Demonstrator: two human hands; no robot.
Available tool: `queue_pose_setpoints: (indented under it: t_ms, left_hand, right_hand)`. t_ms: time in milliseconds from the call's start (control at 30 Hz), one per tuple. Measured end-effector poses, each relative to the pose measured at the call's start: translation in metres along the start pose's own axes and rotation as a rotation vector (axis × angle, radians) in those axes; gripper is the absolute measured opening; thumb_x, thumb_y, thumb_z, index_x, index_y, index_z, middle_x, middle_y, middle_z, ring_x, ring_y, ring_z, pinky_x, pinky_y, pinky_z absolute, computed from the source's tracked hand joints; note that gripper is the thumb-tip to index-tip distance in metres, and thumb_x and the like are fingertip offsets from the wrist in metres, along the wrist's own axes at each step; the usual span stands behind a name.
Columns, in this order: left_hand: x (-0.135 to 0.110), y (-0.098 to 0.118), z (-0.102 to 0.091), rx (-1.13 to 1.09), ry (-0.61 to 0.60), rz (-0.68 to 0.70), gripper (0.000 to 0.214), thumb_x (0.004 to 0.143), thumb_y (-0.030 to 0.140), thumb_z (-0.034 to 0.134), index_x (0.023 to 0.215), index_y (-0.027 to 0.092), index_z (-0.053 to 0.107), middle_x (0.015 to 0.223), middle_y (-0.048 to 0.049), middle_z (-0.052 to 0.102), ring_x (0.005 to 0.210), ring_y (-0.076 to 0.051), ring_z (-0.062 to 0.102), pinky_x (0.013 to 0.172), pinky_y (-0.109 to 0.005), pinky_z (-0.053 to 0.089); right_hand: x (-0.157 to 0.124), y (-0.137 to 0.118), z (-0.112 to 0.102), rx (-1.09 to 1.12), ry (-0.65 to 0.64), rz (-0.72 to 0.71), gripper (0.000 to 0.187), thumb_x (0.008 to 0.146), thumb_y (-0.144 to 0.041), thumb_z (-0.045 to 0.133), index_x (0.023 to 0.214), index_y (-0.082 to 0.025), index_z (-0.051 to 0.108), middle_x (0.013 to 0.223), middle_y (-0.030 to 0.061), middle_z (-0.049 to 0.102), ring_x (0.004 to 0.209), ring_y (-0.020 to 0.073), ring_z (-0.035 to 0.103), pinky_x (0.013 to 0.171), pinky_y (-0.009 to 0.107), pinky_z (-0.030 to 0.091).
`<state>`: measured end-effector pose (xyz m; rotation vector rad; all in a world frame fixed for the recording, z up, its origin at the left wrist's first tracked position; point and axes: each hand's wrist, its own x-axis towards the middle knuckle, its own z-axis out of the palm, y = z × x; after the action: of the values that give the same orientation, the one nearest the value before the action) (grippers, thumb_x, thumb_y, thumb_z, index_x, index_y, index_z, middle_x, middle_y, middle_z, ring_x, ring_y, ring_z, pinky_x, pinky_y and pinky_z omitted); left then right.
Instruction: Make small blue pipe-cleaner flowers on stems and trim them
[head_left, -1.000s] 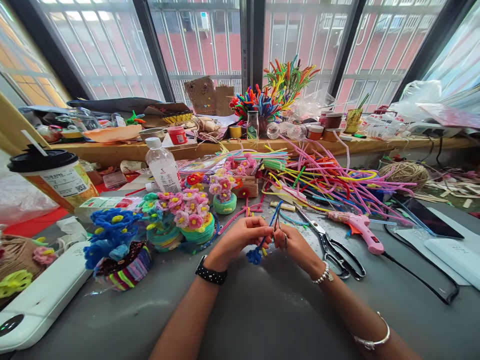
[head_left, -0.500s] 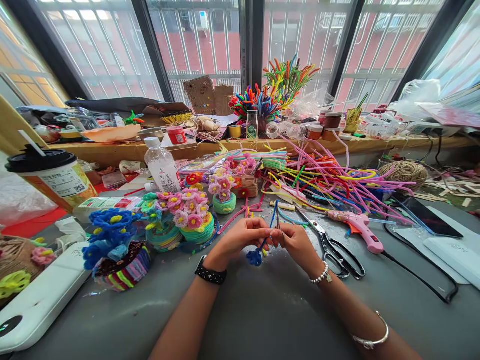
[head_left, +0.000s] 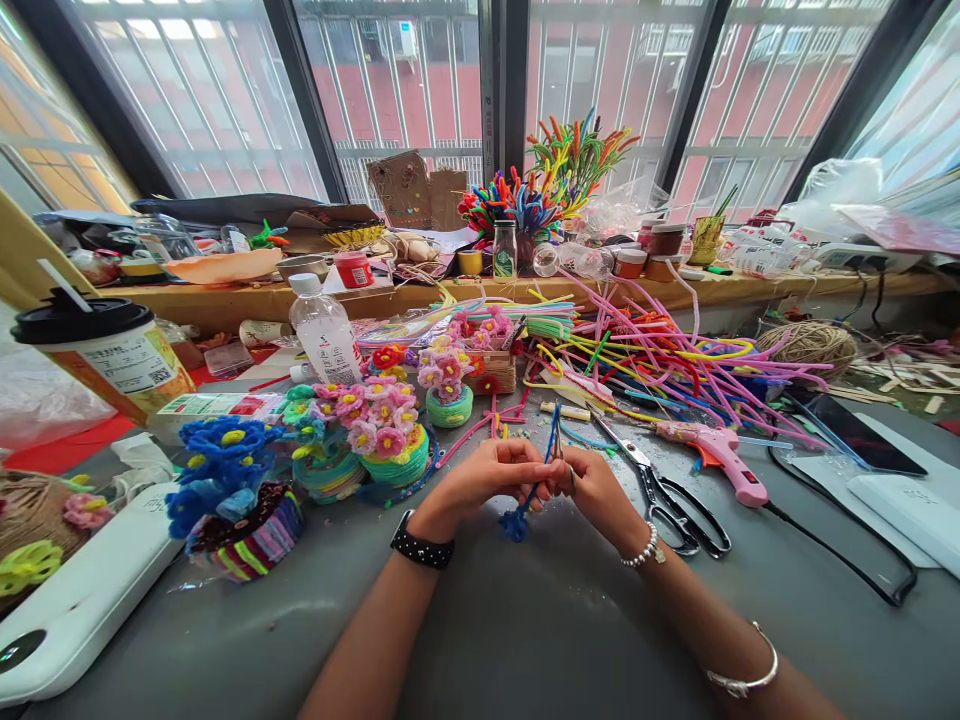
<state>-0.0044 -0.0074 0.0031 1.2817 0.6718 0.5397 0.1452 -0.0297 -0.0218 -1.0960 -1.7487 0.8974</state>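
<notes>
My left hand (head_left: 484, 478) and my right hand (head_left: 600, 488) meet over the grey table (head_left: 525, 620), fingers pinched together on a blue pipe-cleaner flower (head_left: 516, 522). Its fuzzy blue head hangs below my fingers and its thin stem (head_left: 553, 425) sticks up between the two hands. A small metal tool seems to sit in my right fingers, too small to name. A black watch is on my left wrist and bead and metal bracelets on my right arm.
Scissors (head_left: 660, 495) and a pink glue gun (head_left: 720, 455) with a black cord lie to the right. Finished flower pots (head_left: 375, 435) and a blue one (head_left: 229, 500) stand left. Loose pipe cleaners (head_left: 660, 360), a water bottle (head_left: 324, 330), a lidded cup (head_left: 105, 350), and a twine ball (head_left: 810, 345) lie behind.
The blue flower head has shifted slightly lower and right under my fingers, and my fingers have closed in a little. Everything else on the table stays put.
</notes>
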Motion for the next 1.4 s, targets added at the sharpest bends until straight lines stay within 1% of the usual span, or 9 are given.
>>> queue_pose_setpoints:
  t_ms: [200, 400, 500, 600, 833, 933, 1067, 1200, 1400]
  left_hand:
    - [0.0021, -0.0016, -0.0023, 0.005, 0.054, 0.0, 0.024, 0.064, 0.034, 0.061, 0.063, 0.013, 0.049, 0.055, 0.0017, 0.055, 0.049, -0.007, 0.053, 0.046, -0.017, 0.033]
    - [0.0012, -0.0005, -0.0007, -0.013, 0.013, 0.009, 0.022, 0.066, 0.033, 0.06, 0.065, 0.013, 0.05, 0.06, 0.0008, 0.058, 0.051, -0.007, 0.053, 0.048, -0.017, 0.034]
    - [0.0002, 0.0003, 0.0003, -0.003, 0.001, 0.003, 0.021, 0.066, 0.033, 0.06, 0.065, 0.013, 0.051, 0.059, 0.0011, 0.058, 0.051, -0.007, 0.052, 0.048, -0.017, 0.034]
    - [0.0003, 0.0002, 0.0003, -0.014, 0.025, 0.003, 0.021, 0.065, 0.032, 0.06, 0.065, 0.013, 0.051, 0.055, 0.0026, 0.056, 0.049, -0.006, 0.051, 0.047, -0.017, 0.034]
    - [0.0007, 0.0001, -0.0006, -0.002, -0.008, 0.01, 0.02, 0.067, 0.031, 0.059, 0.065, 0.013, 0.05, 0.061, -0.0004, 0.059, 0.052, -0.006, 0.054, 0.048, -0.016, 0.035]
    - [0.0006, -0.0004, -0.0007, -0.003, 0.002, 0.015, 0.02, 0.067, 0.031, 0.059, 0.065, 0.013, 0.05, 0.061, 0.0003, 0.058, 0.051, -0.006, 0.053, 0.047, -0.016, 0.034]
    - [0.0007, -0.0006, -0.0005, 0.006, 0.004, 0.018, 0.019, 0.067, 0.031, 0.059, 0.065, 0.014, 0.05, 0.061, 0.0003, 0.058, 0.052, -0.006, 0.053, 0.048, -0.017, 0.034]
    - [0.0009, -0.0002, -0.0006, 0.013, 0.032, 0.001, 0.021, 0.066, 0.033, 0.06, 0.065, 0.014, 0.05, 0.059, 0.0005, 0.057, 0.052, -0.007, 0.053, 0.049, -0.018, 0.034]
    - [0.0009, 0.0005, -0.001, -0.033, 0.033, -0.004, 0.022, 0.065, 0.034, 0.06, 0.067, 0.014, 0.051, 0.06, 0.0013, 0.057, 0.051, -0.007, 0.053, 0.051, -0.019, 0.037]
  right_hand:
    - [-0.0004, 0.0023, 0.0003, -0.027, 0.053, 0.025, 0.056, 0.07, -0.063, 0.036, 0.042, -0.015, 0.046, 0.042, -0.0005, 0.043, 0.042, 0.0094, 0.038, 0.045, 0.022, 0.029]
    - [-0.0012, 0.0008, 0.0001, 0.061, 0.02, -0.014, 0.061, 0.068, -0.069, 0.029, 0.047, -0.015, 0.048, 0.045, 0.0008, 0.046, 0.043, 0.01, 0.041, 0.044, 0.021, 0.03]
    - [-0.0013, 0.0022, 0.0002, 0.044, 0.02, -0.011, 0.06, 0.069, -0.067, 0.03, 0.045, -0.016, 0.047, 0.045, 0.001, 0.047, 0.043, 0.0098, 0.041, 0.044, 0.021, 0.031]
    - [-0.0014, 0.0039, 0.0006, 0.02, 0.037, 0.004, 0.057, 0.071, -0.064, 0.034, 0.042, -0.016, 0.046, 0.042, 0.0004, 0.046, 0.041, 0.0092, 0.041, 0.045, 0.021, 0.031]
    - [-0.0009, 0.0019, -0.0005, 0.026, 0.05, 0.013, 0.061, 0.068, -0.069, 0.029, 0.044, -0.016, 0.046, 0.043, 0.0006, 0.045, 0.042, 0.0097, 0.04, 0.044, 0.022, 0.03]
    - [-0.0014, 0.0008, -0.0007, 0.01, 0.054, 0.031, 0.061, 0.068, -0.069, 0.03, 0.043, -0.015, 0.046, 0.042, 0.0002, 0.044, 0.042, 0.0095, 0.04, 0.045, 0.022, 0.03]
    - [-0.0017, 0.0017, -0.0007, 0.046, 0.053, -0.012, 0.061, 0.067, -0.07, 0.028, 0.047, -0.016, 0.045, 0.047, 0.0007, 0.046, 0.045, 0.0099, 0.04, 0.045, 0.022, 0.031]
    - [-0.0021, 0.003, -0.0011, 0.024, 0.072, 0.009, 0.058, 0.07, -0.066, 0.03, 0.045, -0.016, 0.044, 0.044, -0.0003, 0.043, 0.044, 0.0098, 0.039, 0.045, 0.022, 0.03]
    - [-0.0028, 0.0033, -0.0007, 0.04, 0.108, -0.039, 0.057, 0.071, -0.066, 0.029, 0.046, -0.016, 0.042, 0.047, -0.0001, 0.043, 0.046, 0.0102, 0.038, 0.047, 0.022, 0.03]
